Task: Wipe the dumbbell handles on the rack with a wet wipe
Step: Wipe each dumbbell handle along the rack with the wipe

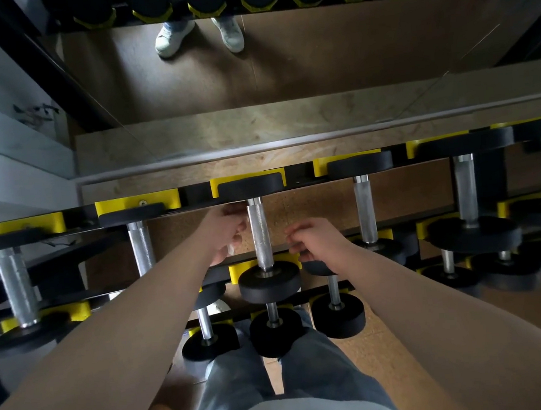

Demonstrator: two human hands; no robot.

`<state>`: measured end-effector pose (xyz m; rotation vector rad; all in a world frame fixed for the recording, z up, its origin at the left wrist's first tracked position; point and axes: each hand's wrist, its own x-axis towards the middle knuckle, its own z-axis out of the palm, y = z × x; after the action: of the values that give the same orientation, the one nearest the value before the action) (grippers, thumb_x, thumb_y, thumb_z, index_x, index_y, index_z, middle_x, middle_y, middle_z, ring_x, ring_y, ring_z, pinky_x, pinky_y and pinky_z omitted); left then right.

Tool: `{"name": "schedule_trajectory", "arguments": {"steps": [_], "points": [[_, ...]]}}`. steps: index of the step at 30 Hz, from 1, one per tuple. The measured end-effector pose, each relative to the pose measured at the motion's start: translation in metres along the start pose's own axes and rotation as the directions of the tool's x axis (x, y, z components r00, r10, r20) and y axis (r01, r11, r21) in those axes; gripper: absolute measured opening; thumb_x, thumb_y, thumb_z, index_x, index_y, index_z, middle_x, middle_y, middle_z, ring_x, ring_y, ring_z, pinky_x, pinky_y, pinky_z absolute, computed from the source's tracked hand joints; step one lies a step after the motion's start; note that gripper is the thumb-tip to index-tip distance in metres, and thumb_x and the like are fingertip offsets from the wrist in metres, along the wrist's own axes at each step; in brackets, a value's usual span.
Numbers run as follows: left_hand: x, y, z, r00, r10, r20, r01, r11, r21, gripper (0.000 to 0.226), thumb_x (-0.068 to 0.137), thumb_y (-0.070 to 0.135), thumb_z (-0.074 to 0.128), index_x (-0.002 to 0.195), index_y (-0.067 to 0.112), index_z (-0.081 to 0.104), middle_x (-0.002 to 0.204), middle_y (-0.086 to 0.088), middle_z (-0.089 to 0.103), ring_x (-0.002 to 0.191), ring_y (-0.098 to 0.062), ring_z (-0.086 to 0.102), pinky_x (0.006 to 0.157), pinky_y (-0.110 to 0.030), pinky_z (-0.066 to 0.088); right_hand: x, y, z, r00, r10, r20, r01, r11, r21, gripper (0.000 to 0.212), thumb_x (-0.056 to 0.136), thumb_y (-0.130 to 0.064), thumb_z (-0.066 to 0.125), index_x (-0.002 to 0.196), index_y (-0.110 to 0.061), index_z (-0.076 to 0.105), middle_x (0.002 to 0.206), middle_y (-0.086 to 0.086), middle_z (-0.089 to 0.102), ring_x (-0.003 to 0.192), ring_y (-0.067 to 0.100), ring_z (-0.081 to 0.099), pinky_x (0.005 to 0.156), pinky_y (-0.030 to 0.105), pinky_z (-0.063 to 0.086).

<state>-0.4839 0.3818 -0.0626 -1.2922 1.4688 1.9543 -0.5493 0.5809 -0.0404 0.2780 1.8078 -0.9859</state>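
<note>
A dumbbell with a knurled steel handle (pixel 261 235) and black round heads lies in yellow cradles on the top tier of the rack (pixel 195 192), straight ahead. My left hand (pixel 229 232) is just left of that handle, fingers curled around a small white wet wipe (pixel 232 249) that peeks out under the palm. My right hand (pixel 316 243) hovers to the right of the handle, fingers bent and apart, holding nothing and not touching the bar.
More dumbbells sit along the top tier: left (pixel 141 247), far left (pixel 16 288), right (pixel 365 209) and far right (pixel 466 192). Smaller dumbbells (pixel 273 317) fill the lower tiers by my legs. A mirror behind the rack reflects white shoes (pixel 200 36).
</note>
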Motion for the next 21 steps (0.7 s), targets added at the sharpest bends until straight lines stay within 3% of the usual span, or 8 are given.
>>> {"name": "schedule_trajectory", "arguments": {"steps": [2, 4, 6, 9, 11, 14, 16, 21], "points": [[-0.006, -0.010, -0.001, 0.999, -0.017, 0.046, 0.007, 0.975, 0.221, 0.030, 0.100, -0.001, 0.048, 0.122, 0.009, 0.065, 0.077, -0.003, 0.055, 0.061, -0.012, 0.043, 0.046, -0.021, 0.034, 0.000, -0.003, 0.003, 1.000, -0.012, 0.003, 0.012, 1.000, -0.014, 0.020, 0.100, -0.008, 0.056, 0.104, -0.022, 0.070, 0.105, 0.004, 0.073, 0.091, 0.019, 0.071, 0.087, 0.038, 0.059], [-0.014, -0.022, -0.004, 0.989, -0.077, 0.126, -0.007, 0.829, 0.559, 0.023, 0.100, 0.008, 0.052, 0.111, 0.016, 0.070, 0.072, -0.001, 0.054, 0.061, -0.013, 0.044, 0.050, -0.023, 0.037, -0.001, -0.007, 0.005, 1.000, -0.012, 0.005, 0.012, 0.999, -0.033, 0.020, 0.101, -0.009, 0.056, 0.103, -0.023, 0.070, 0.105, 0.003, 0.073, 0.094, 0.019, 0.071, 0.088, 0.038, 0.059], [-0.017, -0.028, -0.005, 0.977, -0.130, 0.169, -0.017, 0.742, 0.670, 0.020, 0.100, 0.012, 0.055, 0.096, 0.016, 0.074, 0.068, -0.002, 0.052, 0.057, -0.015, 0.041, 0.049, -0.024, 0.035, -0.002, -0.009, 0.008, 1.000, -0.007, 0.012, 0.007, 0.998, -0.056, 0.020, 0.101, -0.009, 0.056, 0.102, -0.023, 0.071, 0.105, 0.002, 0.073, 0.094, 0.019, 0.071, 0.086, 0.036, 0.058], [-0.018, -0.016, -0.009, 0.987, -0.114, 0.112, 0.039, 0.852, 0.522, 0.016, 0.100, 0.011, 0.057, 0.095, 0.015, 0.072, 0.072, -0.005, 0.053, 0.059, -0.015, 0.040, 0.049, -0.023, 0.033, -0.004, -0.010, 0.009, 1.000, -0.005, 0.025, 0.007, 0.997, -0.074, 0.020, 0.101, -0.009, 0.056, 0.101, -0.023, 0.071, 0.105, 0.004, 0.073, 0.092, 0.019, 0.070, 0.080, 0.033, 0.057], [-0.018, 0.000, -0.008, 0.997, -0.071, 0.031, 0.068, 0.993, 0.093, 0.011, 0.100, 0.008, 0.059, 0.100, 0.010, 0.070, 0.071, -0.004, 0.056, 0.052, -0.011, 0.040, 0.043, -0.019, 0.030, -0.004, -0.011, 0.009, 1.000, -0.005, 0.028, 0.007, 0.997, -0.077, 0.019, 0.101, -0.010, 0.056, 0.102, -0.022, 0.071, 0.105, 0.005, 0.073, 0.089, 0.018, 0.069, 0.079, 0.033, 0.057], [-0.024, 0.016, 0.002, 0.998, -0.061, -0.035, 0.046, 0.947, -0.317, 0.010, 0.098, 0.007, 0.065, 0.089, 0.009, 0.067, 0.061, 0.001, 0.060, 0.044, -0.005, 0.042, 0.036, -0.016, 0.028, -0.004, -0.010, 0.009, 0.999, -0.003, 0.032, 0.005, 0.998, -0.066, 0.019, 0.101, -0.009, 0.056, 0.103, -0.020, 0.071, 0.103, 0.007, 0.073, 0.083, 0.017, 0.067, 0.084, 0.037, 0.058], [-0.028, 0.010, 0.003, 0.998, -0.046, -0.046, 0.032, 0.962, -0.273, 0.004, 0.094, 0.008, 0.070, 0.091, 0.007, 0.069, 0.065, 0.000, 0.060, 0.043, -0.005, 0.044, 0.036, -0.016, 0.030, -0.004, -0.009, 0.010, 0.999, 0.004, 0.033, -0.001, 0.998, -0.065, 0.020, 0.101, -0.009, 0.055, 0.101, -0.021, 0.071, 0.103, 0.007, 0.073, 0.082, 0.018, 0.066, 0.084, 0.037, 0.058], [-0.041, -0.028, -0.015, 1.000, -0.019, -0.020, 0.023, 0.962, 0.271, 0.016, 0.091, 0.020, 0.077, 0.105, 0.015, 0.074, 0.075, -0.002, 0.067, 0.053, -0.006, 0.051, 0.046, -0.021, 0.035, -0.007, -0.004, 0.015, 0.999, 0.034, 0.040, -0.031, 0.997, -0.070, 0.019, 0.100, -0.008, 0.057, 0.104, -0.023, 0.070, 0.110, 0.009, 0.073, 0.082, 0.016, 0.065, 0.076, 0.029, 0.054]]}}
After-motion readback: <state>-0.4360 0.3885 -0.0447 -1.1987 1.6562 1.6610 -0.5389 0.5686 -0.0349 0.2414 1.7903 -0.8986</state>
